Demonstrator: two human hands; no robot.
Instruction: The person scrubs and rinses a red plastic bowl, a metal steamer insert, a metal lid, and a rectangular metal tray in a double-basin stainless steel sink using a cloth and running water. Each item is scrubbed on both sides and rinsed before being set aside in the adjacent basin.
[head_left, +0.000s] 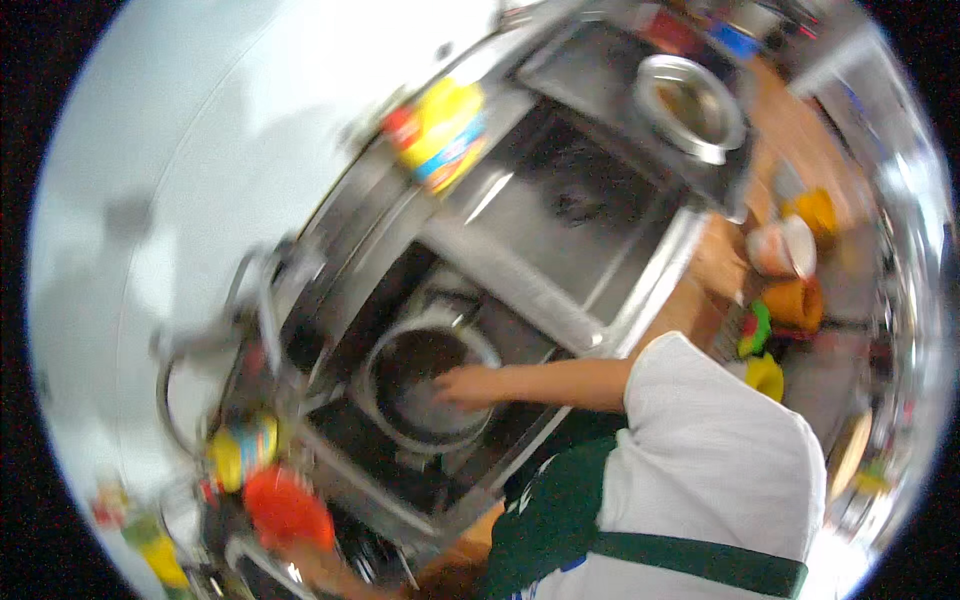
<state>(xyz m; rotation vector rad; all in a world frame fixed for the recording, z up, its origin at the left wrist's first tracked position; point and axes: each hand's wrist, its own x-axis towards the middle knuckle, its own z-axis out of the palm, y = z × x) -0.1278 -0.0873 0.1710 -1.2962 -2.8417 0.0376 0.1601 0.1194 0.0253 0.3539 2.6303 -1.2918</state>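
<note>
Motion blur softens the view. My right hand (469, 386) reaches over the rim into a round metal pot (431, 442), with nothing visible in its fingers. The pot stands in the nearer basin of a stainless steel double sink (517, 277). At the lower left, my left hand (311, 566) is at the lower edge of a red plastic bowl (289, 510) and appears to grip it; its fingers are blurred. A yellow container (244, 450) with a blue band is just above the bowl. Another yellow container with a red cap (446, 135) stands on the sink's back ledge.
A faucet (266, 315) rises behind the pot. Beyond the second basin, a round metal pan (690, 109) with brownish contents sits on the drainboard. Orange containers (795, 307) and a white cup (784, 247) are at the right. A wire rack (375, 562) is below the sink's left end.
</note>
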